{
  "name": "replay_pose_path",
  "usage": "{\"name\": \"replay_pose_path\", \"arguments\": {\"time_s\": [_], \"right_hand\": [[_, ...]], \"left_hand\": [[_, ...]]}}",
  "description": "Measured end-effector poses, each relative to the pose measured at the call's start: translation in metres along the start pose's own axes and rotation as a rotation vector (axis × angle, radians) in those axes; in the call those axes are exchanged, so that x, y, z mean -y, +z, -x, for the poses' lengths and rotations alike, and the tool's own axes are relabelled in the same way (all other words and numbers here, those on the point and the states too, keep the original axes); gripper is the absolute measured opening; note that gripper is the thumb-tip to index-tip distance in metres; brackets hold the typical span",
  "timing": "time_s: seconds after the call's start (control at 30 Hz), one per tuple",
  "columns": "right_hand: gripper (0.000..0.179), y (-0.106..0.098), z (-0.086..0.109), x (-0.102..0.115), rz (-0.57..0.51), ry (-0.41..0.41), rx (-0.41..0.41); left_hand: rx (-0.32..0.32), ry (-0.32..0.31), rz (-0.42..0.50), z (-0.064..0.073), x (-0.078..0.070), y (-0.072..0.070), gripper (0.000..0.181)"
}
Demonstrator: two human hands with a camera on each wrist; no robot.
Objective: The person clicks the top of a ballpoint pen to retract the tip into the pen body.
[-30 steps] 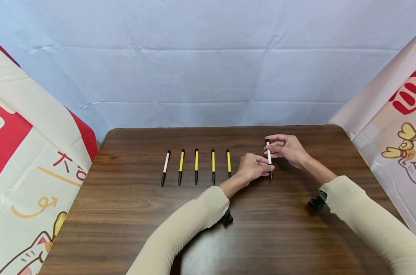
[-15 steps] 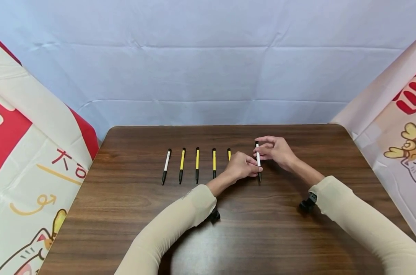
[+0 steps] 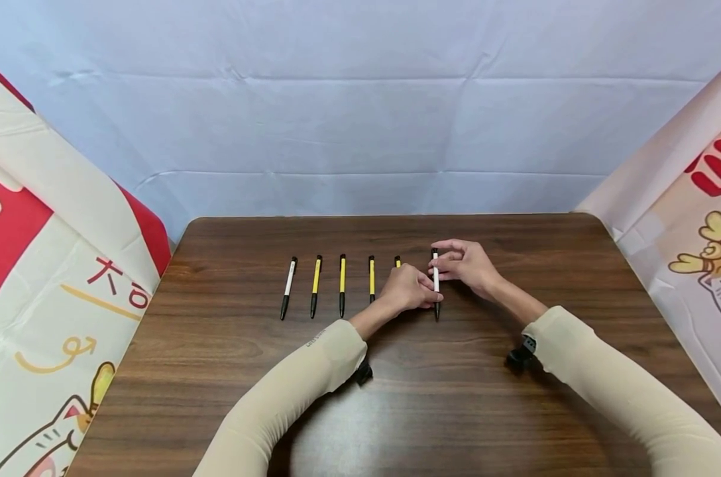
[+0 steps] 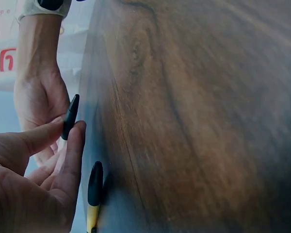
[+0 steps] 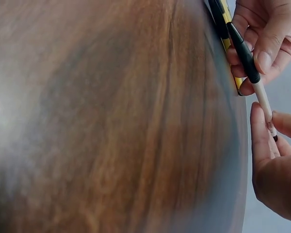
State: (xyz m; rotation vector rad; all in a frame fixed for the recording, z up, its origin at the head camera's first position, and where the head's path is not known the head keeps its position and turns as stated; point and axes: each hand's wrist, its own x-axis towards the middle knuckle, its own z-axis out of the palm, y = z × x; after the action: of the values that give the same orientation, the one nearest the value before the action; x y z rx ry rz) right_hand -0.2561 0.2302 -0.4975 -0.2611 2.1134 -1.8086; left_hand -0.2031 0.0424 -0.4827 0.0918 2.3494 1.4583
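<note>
A white pen (image 3: 436,275) with a black grip and black top is held between both hands, tip toward the person. My left hand (image 3: 405,289) pinches it near the black grip between thumb and fingers; the black tip (image 4: 72,116) juts past the fingertips in the left wrist view. At the other end, the fingers of my right hand (image 3: 464,266) pinch the pen's top. Just left of it, a yellow pen (image 3: 398,260) lies on the table, mostly hidden behind the left hand. The right wrist view shows the white barrel (image 5: 263,99) spanning both hands.
Further left in the row lie more yellow pens, one at the left (image 3: 316,281), one in the middle (image 3: 342,281) and one partly covered (image 3: 372,273). Another white pen (image 3: 289,285) ends the row. All rest on the brown wooden table (image 3: 217,371); a pale cloth (image 3: 360,119) hangs behind.
Both hands have moved left together with the white pen, bringing it closer to the row. The left hand now covers more of the nearest yellow pens.
</note>
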Motion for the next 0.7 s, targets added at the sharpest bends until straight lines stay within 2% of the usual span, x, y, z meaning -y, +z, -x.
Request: {"name": "replay_pose_path", "arguments": {"time_s": [0.17,0.33,0.7], "right_hand": [[0.057,0.0024,-0.0013,0.0002,0.000,0.019,0.034],[0.060,0.0033,-0.0021,-0.0016,-0.004,0.015,0.062],[0.064,0.0042,-0.0042,-0.0047,0.028,-0.001,0.065]], "left_hand": [[-0.005,0.018,-0.094,-0.0013,0.0032,-0.0046,0.009],[-0.005,0.041,-0.228,-0.0032,0.0057,-0.0071,0.012],[-0.027,0.062,-0.355,-0.0017,0.0052,-0.0080,0.014]]}}
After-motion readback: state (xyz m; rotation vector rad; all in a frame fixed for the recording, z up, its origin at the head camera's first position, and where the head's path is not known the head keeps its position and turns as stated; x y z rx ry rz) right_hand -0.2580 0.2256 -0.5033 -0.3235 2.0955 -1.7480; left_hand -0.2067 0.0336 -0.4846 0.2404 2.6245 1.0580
